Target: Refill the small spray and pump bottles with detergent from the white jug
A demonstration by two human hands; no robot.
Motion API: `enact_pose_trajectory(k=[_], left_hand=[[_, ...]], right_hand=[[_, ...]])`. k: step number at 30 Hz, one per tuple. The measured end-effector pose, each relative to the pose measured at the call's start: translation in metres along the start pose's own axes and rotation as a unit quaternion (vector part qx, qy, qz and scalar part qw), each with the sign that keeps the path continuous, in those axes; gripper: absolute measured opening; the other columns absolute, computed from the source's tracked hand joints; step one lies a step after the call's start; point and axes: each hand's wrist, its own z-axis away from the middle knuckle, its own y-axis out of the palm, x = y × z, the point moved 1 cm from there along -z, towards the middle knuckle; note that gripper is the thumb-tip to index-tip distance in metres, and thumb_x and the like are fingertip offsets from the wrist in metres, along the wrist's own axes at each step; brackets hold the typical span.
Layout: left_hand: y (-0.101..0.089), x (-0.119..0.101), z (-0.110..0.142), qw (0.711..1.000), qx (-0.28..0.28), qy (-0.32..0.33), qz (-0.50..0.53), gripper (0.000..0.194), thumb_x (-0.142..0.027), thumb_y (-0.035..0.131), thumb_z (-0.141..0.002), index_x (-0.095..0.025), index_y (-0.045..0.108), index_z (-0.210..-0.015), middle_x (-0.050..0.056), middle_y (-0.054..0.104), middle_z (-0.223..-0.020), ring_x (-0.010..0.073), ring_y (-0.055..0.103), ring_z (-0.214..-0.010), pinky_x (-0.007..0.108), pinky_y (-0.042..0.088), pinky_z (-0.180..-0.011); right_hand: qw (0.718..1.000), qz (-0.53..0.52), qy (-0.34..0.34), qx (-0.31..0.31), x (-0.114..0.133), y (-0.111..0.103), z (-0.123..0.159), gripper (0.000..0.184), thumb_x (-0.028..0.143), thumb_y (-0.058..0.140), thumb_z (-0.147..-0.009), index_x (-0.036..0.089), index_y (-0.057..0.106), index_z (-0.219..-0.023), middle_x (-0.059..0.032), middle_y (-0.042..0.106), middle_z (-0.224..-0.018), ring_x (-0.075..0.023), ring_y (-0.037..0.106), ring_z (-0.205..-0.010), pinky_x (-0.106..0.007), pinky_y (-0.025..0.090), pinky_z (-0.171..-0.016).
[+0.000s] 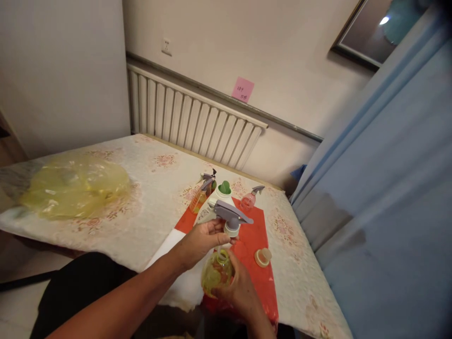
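My left hand (212,235) is closed around the collar of a grey trigger spray head (231,215), holding it just above a bottle. That bottle is a clear yellow-green spray bottle (214,273) with an open neck, gripped around its body by my right hand (238,289). A thin tube seems to run from the spray head down into the neck. Right behind my left hand stands a white jug (208,209) with a green funnel-like piece (224,188) in its mouth. To the right of my hands lies a cream-coloured cap (263,257).
A red sheet (254,235) and a white cloth (176,278) lie under the work. Behind stand a pink spray bottle (247,201) and an orange spray bottle (199,200). A yellow plastic bag (77,186) rests at left on the floral tablecloth (162,183). A blue curtain (374,197) hangs right.
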Motion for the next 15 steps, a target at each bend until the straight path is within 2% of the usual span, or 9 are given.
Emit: enact_pose_trajectory(k=[5,10,12,15], left_hand=[[0.0024,-0.0118,-0.0034,1.000,0.007,-0.005,-0.007,0.036,-0.032,0.075,-0.071,-0.014,0.069,-0.102,0.005,0.072,-0.088,0.0191,0.066,-0.082,0.035,0.047,-0.085],[0.0033,-0.0117,-0.0050,0.996,0.035,-0.037,-0.072,0.030,-0.027,0.068,-0.072,-0.015,0.069,-0.100,0.001,0.069,-0.073,0.0136,0.061,-0.067,0.024,0.040,-0.061],[0.0045,-0.0126,-0.0050,0.997,0.020,-0.019,-0.077,0.030,-0.030,0.067,-0.073,-0.015,0.069,-0.099,0.002,0.069,-0.075,0.0134,0.060,-0.066,0.023,0.037,-0.056],[0.0061,-0.0110,-0.0046,0.995,0.001,-0.009,-0.101,0.026,-0.032,0.066,-0.074,-0.015,0.069,-0.094,0.001,0.068,-0.073,0.0140,0.060,-0.065,0.024,0.038,-0.055]], right_hand=[[1.000,0.004,-0.007,-0.001,0.0002,-0.0013,-0.0007,0.073,0.005,0.073,-0.051,0.021,0.058,-0.120,-0.0031,0.070,-0.107,-0.0238,0.065,-0.098,-0.035,0.053,-0.088],[1.000,0.020,-0.010,0.009,0.0019,-0.0017,-0.0001,0.067,0.007,0.074,-0.053,0.021,0.060,-0.116,-0.0026,0.070,-0.100,-0.0223,0.066,-0.088,-0.033,0.055,-0.079],[1.000,0.029,-0.008,0.006,0.0020,-0.0016,0.0005,0.067,0.008,0.074,-0.053,0.021,0.060,-0.117,-0.0028,0.070,-0.100,-0.0223,0.066,-0.087,-0.033,0.055,-0.078],[0.999,0.048,-0.013,-0.006,0.0028,-0.0018,0.0012,0.069,0.008,0.075,-0.051,0.020,0.060,-0.118,-0.0046,0.070,-0.107,-0.0239,0.066,-0.095,-0.035,0.053,-0.085]])
